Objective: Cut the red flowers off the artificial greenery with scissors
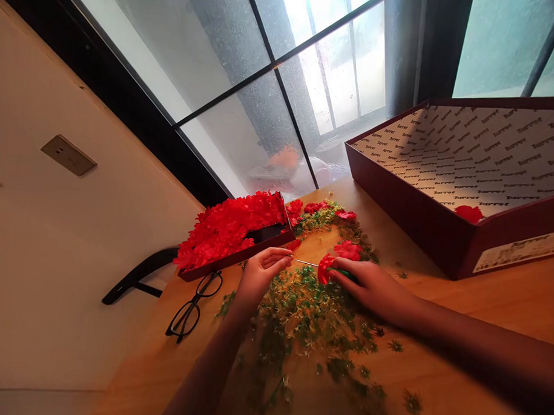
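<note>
1. Head view: left hand pinched shut, apparently on a thin wire; right hand clamped on a green stem beneath a red fabric blossom, both just right of a shallow dark red tray.
2. Risk: a slackened pinch, letting the thin wire slip free and the blossom drop among loose moss sprigs.
3. Counted: two hands, one wire, one held blossom, about four loose blossoms past the tray, and an uncountable heap of blossoms inside it.
4. Near the tray: one pair of eyeglasses just beside it; well right, one open maroon box on the worktop, one blossom inside.
</note>
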`<state>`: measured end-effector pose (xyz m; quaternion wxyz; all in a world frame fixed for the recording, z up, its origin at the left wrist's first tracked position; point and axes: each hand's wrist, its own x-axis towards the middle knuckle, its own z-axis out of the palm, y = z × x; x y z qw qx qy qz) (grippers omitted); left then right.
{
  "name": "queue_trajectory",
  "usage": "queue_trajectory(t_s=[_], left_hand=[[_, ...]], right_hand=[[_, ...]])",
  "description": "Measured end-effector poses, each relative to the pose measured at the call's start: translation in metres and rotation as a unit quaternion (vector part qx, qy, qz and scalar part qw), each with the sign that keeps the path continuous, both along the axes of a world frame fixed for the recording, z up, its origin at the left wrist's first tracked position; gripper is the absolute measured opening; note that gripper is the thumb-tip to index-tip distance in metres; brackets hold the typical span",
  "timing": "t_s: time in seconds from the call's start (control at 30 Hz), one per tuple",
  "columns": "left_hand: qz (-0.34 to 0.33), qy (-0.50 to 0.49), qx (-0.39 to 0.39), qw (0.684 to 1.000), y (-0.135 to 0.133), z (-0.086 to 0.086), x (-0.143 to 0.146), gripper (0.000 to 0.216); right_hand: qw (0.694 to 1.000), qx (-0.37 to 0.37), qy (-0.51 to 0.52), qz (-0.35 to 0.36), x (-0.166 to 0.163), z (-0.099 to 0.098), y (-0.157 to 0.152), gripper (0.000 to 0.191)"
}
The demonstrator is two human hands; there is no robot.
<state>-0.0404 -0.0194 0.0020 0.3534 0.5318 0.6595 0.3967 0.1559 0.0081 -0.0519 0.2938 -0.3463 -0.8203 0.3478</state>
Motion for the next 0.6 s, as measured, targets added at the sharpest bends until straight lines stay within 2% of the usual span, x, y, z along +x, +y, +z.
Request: queue_trajectory(t_s=[0.23,0.6], left_hand=[[-0.012,-0.025,-0.021,0.999,-0.005,0.002,0.007,0.026],[-0.042,0.010,-0.005,0.999,-0.010,0.004,0.018,0.027]], right_hand=[[1.000,-0.001,-0.007,-0.001,0.000,0.000,0.000,0.032],[0.999,0.018,-0.033,-0.039,-0.001,-0.001,-0.001,0.030]])
